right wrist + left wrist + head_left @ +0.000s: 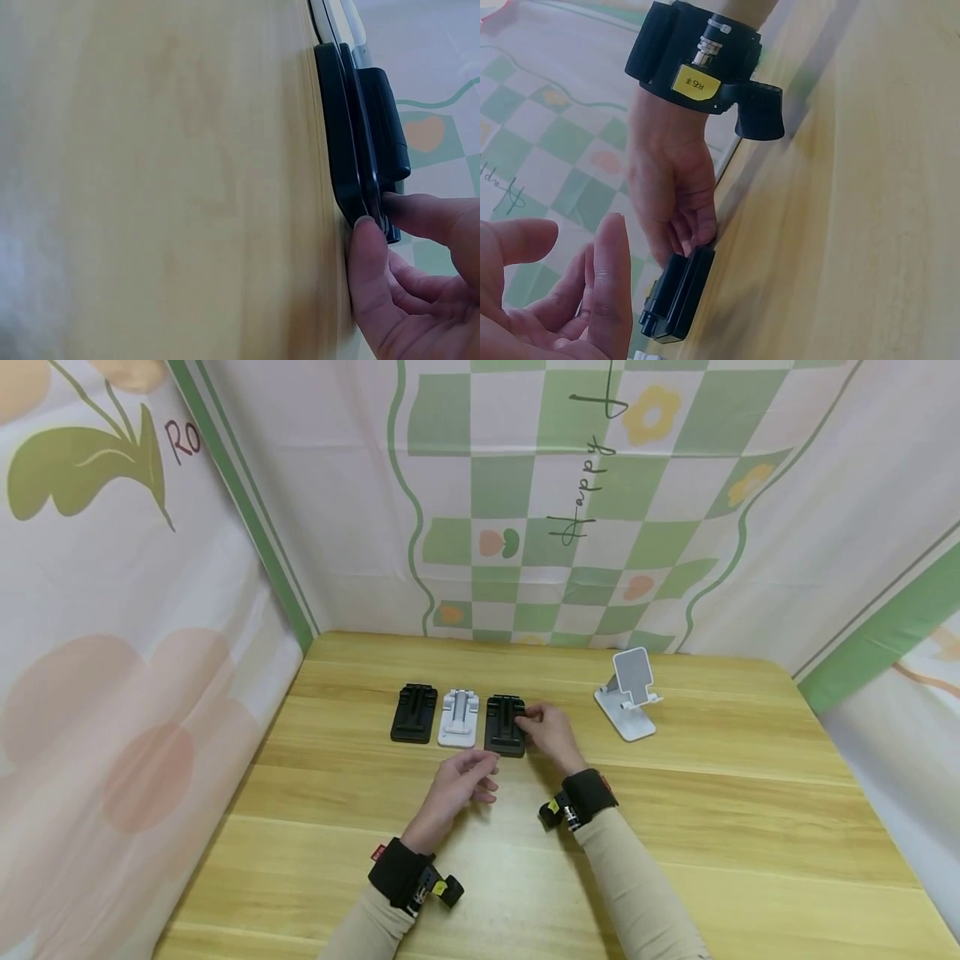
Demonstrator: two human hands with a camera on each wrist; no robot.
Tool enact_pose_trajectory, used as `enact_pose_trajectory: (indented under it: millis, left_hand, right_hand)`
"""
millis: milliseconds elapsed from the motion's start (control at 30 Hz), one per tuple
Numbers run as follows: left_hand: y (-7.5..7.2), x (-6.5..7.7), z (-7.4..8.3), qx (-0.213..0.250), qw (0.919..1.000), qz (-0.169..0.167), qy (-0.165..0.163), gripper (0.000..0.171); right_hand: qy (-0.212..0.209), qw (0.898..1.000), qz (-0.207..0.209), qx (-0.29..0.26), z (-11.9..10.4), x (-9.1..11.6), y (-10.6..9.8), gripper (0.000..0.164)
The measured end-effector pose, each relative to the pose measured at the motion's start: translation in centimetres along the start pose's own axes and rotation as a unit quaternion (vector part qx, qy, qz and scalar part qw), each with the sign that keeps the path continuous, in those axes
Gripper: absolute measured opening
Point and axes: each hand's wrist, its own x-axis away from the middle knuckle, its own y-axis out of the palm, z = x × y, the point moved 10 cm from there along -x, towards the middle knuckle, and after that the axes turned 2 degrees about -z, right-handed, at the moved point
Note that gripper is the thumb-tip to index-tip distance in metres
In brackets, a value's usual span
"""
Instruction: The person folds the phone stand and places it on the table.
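Three folded phone stands lie in a row on the wooden table: a black phone stand on the left, a white phone stand in the middle, and another black phone stand on the right. My right hand pinches the right edge of that last one. Thumb and finger meet at its corner in the right wrist view, where the stand lies flat and folded. Just in front of the row hovers my left hand, fingers loosely extended, holding nothing.
An unfolded white phone stand with a grey backrest stands to the right of the row. Patterned cloth hangs behind the wooden table and along its left side. Each wrist wears a black band with a small camera.
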Motion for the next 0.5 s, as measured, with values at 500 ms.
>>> enact_pose_trajectory:
  millis: [500]
  left_hand:
    - [-0.2,0.1,0.0,-0.003,1.0000,0.005,-0.001,0.044]
  right_hand:
    - [-0.073,0.997,-0.005,0.006,-1.6,-0.6,-3.8,0.043]
